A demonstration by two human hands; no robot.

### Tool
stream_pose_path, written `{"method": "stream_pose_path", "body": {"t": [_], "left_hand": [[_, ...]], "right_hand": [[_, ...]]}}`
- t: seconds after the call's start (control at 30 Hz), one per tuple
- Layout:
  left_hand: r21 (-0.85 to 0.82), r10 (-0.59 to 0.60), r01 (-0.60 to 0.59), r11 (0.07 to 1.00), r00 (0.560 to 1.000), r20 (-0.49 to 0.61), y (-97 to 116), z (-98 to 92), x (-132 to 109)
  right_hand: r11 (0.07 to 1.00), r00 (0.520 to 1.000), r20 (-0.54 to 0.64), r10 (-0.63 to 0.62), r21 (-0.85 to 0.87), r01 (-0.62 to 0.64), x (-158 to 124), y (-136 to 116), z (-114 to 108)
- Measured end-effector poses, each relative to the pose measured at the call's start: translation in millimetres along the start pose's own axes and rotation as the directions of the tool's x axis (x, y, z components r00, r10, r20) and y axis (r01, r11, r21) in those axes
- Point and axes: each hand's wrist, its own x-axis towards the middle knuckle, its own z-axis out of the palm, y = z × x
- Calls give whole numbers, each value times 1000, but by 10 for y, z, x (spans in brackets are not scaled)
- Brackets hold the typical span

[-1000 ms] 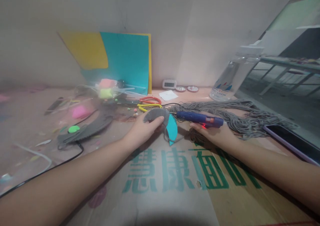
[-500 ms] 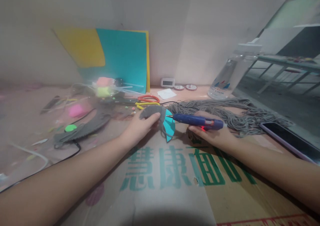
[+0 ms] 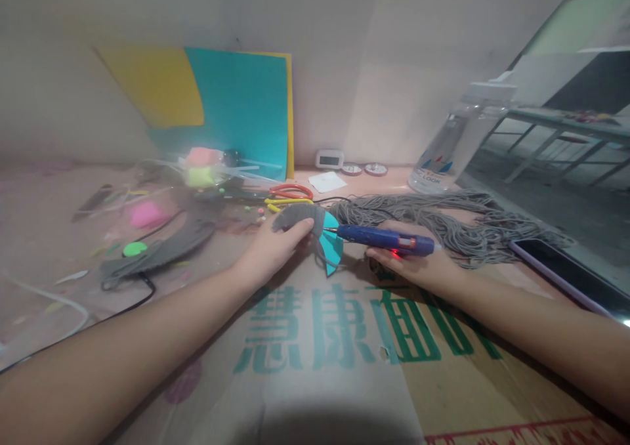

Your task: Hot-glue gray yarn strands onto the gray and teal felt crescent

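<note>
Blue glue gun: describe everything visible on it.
The blue glue gun has a long, dark blue body that looks like plastic, a slim metallic nozzle, and a pale orange-tinted window toward the rear. A red light glows beneath. The right hand holds it with the body nearly level, nozzle pointing left; the hand hides any grip or trigger. The nozzle overlaps the turquoise piece in view, but contact can't be confirmed.
</note>
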Motion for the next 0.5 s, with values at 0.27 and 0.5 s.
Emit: {"method": "stream_pose_path", "body": {"t": [0.27, 0.5], "left_hand": [[-42, -3, 2, 999, 1000, -12, 28, 30, -5], [-47, -19, 18, 999, 1000, -22, 6, 28, -8]], "right_hand": [[1000, 1000, -12, -8, 22, 8, 6, -6, 27], [999, 999, -39, -17, -42, 15, 14, 34, 50]]}}
